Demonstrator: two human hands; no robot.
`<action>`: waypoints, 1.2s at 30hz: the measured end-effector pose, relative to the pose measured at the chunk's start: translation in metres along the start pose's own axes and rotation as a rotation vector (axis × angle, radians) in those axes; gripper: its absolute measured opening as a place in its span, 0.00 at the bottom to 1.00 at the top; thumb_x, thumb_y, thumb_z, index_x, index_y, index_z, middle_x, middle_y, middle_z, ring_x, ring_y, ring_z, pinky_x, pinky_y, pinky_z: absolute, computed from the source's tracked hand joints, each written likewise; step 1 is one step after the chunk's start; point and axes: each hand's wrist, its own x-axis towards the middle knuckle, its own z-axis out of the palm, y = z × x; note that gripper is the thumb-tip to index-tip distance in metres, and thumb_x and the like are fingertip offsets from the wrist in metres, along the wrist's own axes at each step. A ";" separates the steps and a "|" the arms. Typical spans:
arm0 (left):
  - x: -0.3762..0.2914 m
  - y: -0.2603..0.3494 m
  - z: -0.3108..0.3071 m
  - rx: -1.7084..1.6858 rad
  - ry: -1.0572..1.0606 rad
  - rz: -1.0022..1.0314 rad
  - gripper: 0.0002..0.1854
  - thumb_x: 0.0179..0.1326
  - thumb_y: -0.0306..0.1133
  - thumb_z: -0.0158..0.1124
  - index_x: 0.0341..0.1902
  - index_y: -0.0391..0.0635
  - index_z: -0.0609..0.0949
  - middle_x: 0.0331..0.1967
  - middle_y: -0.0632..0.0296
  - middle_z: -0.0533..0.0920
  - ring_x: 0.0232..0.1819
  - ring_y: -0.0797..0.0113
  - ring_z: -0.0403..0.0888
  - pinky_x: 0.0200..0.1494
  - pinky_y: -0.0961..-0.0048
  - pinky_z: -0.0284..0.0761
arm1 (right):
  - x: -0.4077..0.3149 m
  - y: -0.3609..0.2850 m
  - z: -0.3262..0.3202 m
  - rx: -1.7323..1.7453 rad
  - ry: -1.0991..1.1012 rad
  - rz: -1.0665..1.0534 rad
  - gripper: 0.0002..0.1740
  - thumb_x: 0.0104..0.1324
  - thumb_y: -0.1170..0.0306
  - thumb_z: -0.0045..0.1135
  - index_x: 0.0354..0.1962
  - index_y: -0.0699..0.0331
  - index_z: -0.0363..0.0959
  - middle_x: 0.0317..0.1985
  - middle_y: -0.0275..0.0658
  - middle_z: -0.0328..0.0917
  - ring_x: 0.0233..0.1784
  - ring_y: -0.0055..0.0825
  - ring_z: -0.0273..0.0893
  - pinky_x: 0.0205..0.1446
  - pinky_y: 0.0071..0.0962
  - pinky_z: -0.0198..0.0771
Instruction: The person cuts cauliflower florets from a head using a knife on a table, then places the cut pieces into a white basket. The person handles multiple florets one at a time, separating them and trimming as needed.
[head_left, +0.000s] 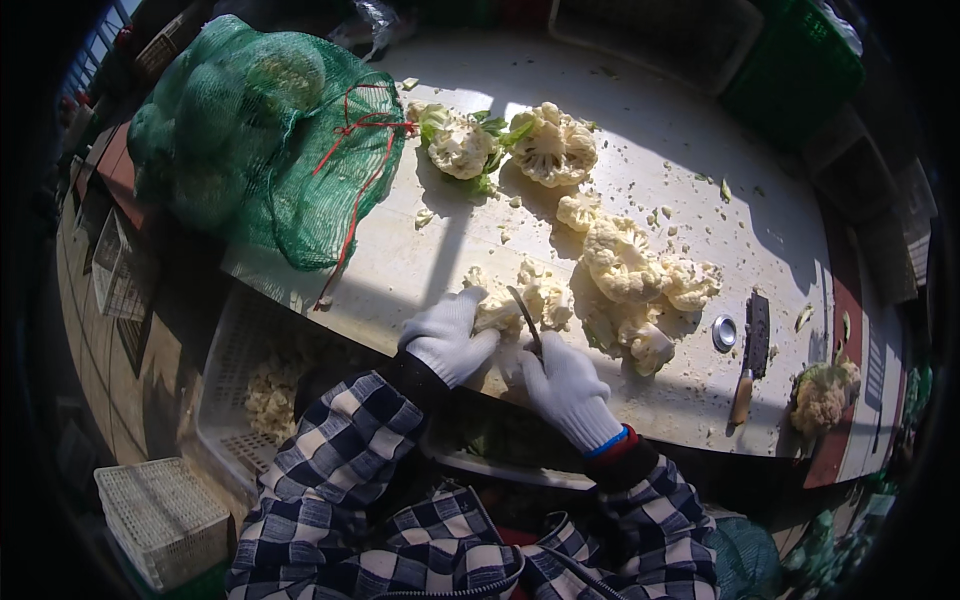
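Note:
My left hand (448, 336), in a white knit glove, grips a cauliflower piece (498, 304) at the front of the white table (382, 277). In my right hand (564, 386), gloved the same way, is a knife with a thin curved blade (523, 309). Its blade crosses in front of a second cauliflower piece (546, 292); whether they touch I cannot tell. Right of that lies a pile of cut cauliflower (622, 259). Farther back sit a cauliflower head with green leaves (459, 146) and a larger cut head (555, 150).
A green mesh sack (225, 135) of round heads fills the left end. To the right lie a small metal lid (724, 333), a wide-bladed knife (756, 337) and a browned cauliflower (825, 396). Below the table edge, a white crate (225, 375) holds florets; another basket (161, 510) stands lower left.

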 end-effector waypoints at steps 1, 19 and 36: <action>0.001 0.001 0.000 0.025 -0.015 -0.002 0.26 0.59 0.45 0.62 0.58 0.43 0.75 0.46 0.43 0.82 0.49 0.44 0.82 0.53 0.54 0.78 | -0.002 -0.001 0.000 -0.036 -0.009 0.005 0.17 0.70 0.59 0.54 0.34 0.68 0.70 0.26 0.55 0.78 0.31 0.53 0.80 0.35 0.45 0.74; 0.011 0.017 0.001 0.126 -0.118 -0.072 0.20 0.62 0.48 0.61 0.45 0.44 0.79 0.42 0.44 0.83 0.45 0.45 0.83 0.47 0.54 0.79 | -0.004 -0.002 0.011 -0.245 -0.139 0.158 0.18 0.71 0.58 0.50 0.39 0.68 0.70 0.30 0.55 0.80 0.35 0.55 0.80 0.41 0.48 0.74; 0.013 0.013 -0.018 0.174 0.134 0.026 0.33 0.52 0.47 0.71 0.60 0.43 0.75 0.59 0.44 0.73 0.58 0.47 0.75 0.59 0.55 0.74 | 0.007 0.014 -0.044 0.273 -0.035 0.353 0.19 0.68 0.56 0.54 0.40 0.65 0.74 0.30 0.46 0.81 0.31 0.39 0.82 0.44 0.40 0.77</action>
